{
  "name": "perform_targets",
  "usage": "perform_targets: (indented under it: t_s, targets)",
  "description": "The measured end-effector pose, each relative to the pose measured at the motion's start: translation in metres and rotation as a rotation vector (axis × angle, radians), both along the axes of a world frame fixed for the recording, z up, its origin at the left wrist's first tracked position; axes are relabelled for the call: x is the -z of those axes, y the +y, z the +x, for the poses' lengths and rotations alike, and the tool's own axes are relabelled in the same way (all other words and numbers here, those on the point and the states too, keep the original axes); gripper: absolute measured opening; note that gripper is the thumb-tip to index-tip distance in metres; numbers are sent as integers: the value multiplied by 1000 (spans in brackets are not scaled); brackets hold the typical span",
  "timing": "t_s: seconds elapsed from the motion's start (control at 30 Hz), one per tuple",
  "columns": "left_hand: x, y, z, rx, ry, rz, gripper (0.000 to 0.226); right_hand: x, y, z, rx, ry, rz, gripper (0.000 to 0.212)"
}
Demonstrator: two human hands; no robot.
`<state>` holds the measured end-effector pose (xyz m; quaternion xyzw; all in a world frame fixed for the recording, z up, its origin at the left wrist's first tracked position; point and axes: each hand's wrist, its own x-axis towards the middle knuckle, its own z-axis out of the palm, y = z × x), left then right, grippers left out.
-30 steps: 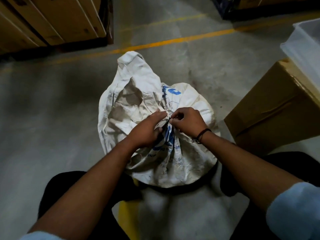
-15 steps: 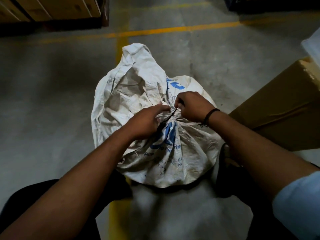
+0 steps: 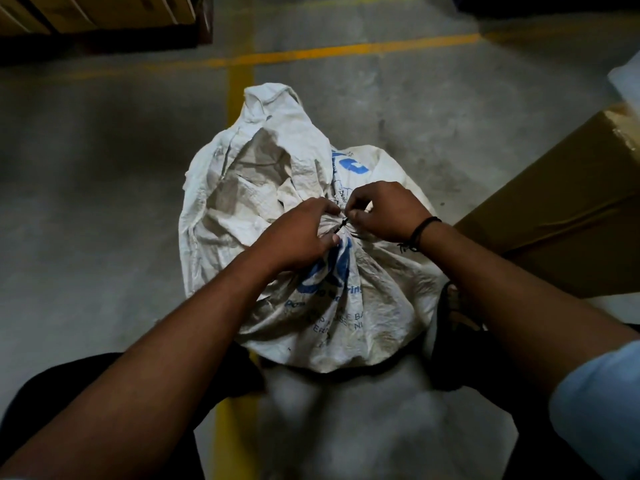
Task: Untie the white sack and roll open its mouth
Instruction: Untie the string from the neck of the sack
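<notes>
Head view, looking down. The white sack (image 3: 374,306), printed with blue lettering, stands on the concrete floor (image 3: 86,202) directly in front of the person, between the knees. Its neck is gathered and bound by a dark tie (image 3: 344,224) near the centre of the frame. Above the binding, the loose mouth fabric (image 3: 270,150) rises in crumpled folds and leans away from the viewer.

The left hand (image 3: 294,237) grips the gathered neck just left of the binding, with fingers (image 3: 322,207) curled over the cloth and the thumb pressed against it below. The right hand (image 3: 388,211) meets it from the other side, its fingers bent inward and pinching the dark tie at the knot. The two hands nearly touch. A dark wristband (image 3: 420,232) circles the right wrist, and a pale blue sleeve (image 3: 602,410) shows at the lower right.

A brown cardboard box (image 3: 571,209) stands just beside the sack on the right. Yellow floor lines (image 3: 311,53) cross beyond the sack. Stacked cartons (image 3: 104,12) occupy the upper left corner, well apart from it.
</notes>
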<state>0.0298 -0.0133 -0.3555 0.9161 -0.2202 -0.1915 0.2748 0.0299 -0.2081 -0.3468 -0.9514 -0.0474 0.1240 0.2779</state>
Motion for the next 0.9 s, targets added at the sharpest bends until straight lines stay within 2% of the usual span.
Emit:
perform_targets:
  t_s: [0.3,0.53,0.7,0.9]
  targets:
    - [-5,-1,-5,-46,12,-51,44,3,-2,-17,123,-102,121,4]
    - [-6,-1,-7,-46,6,-143,8,3,0,-36,162,-81,135,6]
    - [4,-1,-11,-34,18,-117,37,7,2,-42,188,-35,166,7]
    - [14,-8,-16,-104,-21,-108,25,6,6,-49,142,-2,194,7]
